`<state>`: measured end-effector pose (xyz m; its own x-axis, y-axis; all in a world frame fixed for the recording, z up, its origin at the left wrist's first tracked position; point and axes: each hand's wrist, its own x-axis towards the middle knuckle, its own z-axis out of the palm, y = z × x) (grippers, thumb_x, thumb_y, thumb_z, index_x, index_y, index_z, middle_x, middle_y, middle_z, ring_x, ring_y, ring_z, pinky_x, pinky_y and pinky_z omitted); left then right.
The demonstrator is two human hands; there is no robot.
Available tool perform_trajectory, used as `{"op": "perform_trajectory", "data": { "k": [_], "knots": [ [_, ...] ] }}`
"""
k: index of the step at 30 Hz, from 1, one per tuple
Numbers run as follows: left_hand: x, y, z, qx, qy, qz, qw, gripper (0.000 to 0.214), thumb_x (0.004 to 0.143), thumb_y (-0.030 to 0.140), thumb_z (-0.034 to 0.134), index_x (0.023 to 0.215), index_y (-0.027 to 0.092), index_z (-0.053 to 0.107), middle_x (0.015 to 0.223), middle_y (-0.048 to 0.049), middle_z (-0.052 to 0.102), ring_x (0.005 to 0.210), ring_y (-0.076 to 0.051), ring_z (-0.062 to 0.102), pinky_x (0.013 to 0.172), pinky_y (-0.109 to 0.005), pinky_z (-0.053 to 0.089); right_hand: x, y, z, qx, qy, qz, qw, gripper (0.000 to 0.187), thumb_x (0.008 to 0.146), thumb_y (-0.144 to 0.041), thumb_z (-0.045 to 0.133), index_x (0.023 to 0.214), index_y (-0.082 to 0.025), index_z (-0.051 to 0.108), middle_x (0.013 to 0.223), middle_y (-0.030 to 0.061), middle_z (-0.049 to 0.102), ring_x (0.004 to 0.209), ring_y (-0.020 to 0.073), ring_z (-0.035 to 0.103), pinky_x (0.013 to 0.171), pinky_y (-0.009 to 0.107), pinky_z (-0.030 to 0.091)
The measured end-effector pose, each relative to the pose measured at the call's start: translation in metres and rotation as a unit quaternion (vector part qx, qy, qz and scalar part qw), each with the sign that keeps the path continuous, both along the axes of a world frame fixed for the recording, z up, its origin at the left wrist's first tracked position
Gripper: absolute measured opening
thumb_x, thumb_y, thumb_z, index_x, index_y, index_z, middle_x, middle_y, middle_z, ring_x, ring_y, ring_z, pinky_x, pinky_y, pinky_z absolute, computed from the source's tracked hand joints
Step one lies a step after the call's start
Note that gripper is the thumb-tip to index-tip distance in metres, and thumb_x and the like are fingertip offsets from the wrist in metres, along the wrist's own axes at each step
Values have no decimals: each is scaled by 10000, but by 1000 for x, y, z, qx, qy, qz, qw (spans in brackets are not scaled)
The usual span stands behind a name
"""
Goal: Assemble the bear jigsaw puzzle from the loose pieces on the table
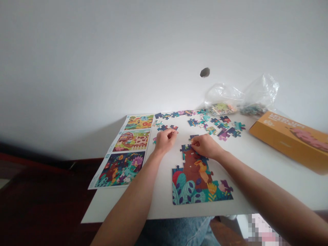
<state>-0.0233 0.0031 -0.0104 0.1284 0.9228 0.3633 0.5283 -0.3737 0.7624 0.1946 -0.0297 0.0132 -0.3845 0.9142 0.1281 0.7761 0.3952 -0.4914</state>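
My right hand (205, 146) rests at the top of a partly assembled jigsaw puzzle (194, 181), its fingertips pinching a dark blue piece (187, 148) at the puzzle's upper edge. The puzzle shows a brown animal among teal leaves. My left hand (165, 140) is curled just to the left, with its fingers closed over the table, and anything inside them is hidden. Several loose jigsaw pieces (163, 127) lie just beyond those fingers. More loose pieces (217, 124) are scattered farther back.
A printed sheet of puzzle pictures (123, 153) lies along the white table's left side. At the back, clear plastic bags (260, 90) hold more pieces. An orange cardboard box (289, 140) sits at the right. The white table's front edge (115, 213) runs above my denim-covered lap (176, 233).
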Motion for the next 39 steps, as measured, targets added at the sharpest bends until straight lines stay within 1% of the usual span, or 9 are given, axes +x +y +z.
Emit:
{"op": "perform_trajectory", "data": {
  "k": [4,8,17,21,25,28,30,36,39],
  "knots": [
    [13,-16,6,39,91,-106,989,207,877,282,541,868,177,719,610,-5,597,546,-125,483,584,-243,314,-4,-6,3,43,18,-39,998,149,830,-193,536,796,-196,681,667,15,686,606,150,609,602,238,389],
    [28,-31,10,43,172,-233,956,172,848,232,561,712,192,659,614,-23,614,571,-150,526,587,-257,331,-6,-5,-1,14,-39,-48,998,114,800,-204,554,817,-202,667,725,42,701,670,180,634,596,247,371],
    [25,-30,12,58,180,-291,938,176,846,230,568,701,185,659,637,-11,647,587,-137,561,591,-245,365,-4,-2,0,11,-62,-44,997,116,799,-227,554,790,-201,667,728,42,701,687,177,637,612,241,368],
    [22,-26,8,90,171,-218,957,203,849,203,546,679,180,656,631,-2,645,572,-120,552,582,-236,360,-3,-2,-3,9,-69,-44,997,138,794,-208,539,811,-202,676,742,47,707,707,180,645,621,243,366],
    [17,-19,6,102,176,-38,978,215,889,224,515,766,192,689,694,-14,679,611,-134,581,602,-247,375,-2,-2,-5,6,-79,-41,996,128,774,-202,550,796,-205,676,775,58,719,754,198,659,651,249,375],
    [14,-14,6,100,211,90,968,194,883,236,529,804,208,704,773,-38,693,739,-184,618,669,-278,419,-2,-1,-5,8,-71,-47,996,140,783,-206,544,821,-208,679,774,55,716,748,193,655,653,246,379],
    [13,-11,4,97,234,138,957,172,861,232,555,856,223,727,881,-62,694,899,-229,620,772,-316,453,-1,-1,-4,8,-68,-50,996,148,790,-201,537,831,-211,679,774,51,713,736,187,649,645,244,375],
    [14,-7,-10,42,302,156,939,352,816,325,643,1160,287,708,1352,-107,554,1253,-356,474,999,-514,415,-2,1,-3,-5,-77,-27,997,151,818,-206,538,828,-227,688,783,37,718,743,184,642,636,250,363],
    [14,-6,-14,36,322,119,939,391,842,353,618,1218,271,683,1399,-115,523,1298,-351,448,1066,-517,380,6,8,-1,22,-79,-120,989,212,879,-254,490,909,-229,699,803,53,716,753,203,642,642,271,373]
  ]
}}
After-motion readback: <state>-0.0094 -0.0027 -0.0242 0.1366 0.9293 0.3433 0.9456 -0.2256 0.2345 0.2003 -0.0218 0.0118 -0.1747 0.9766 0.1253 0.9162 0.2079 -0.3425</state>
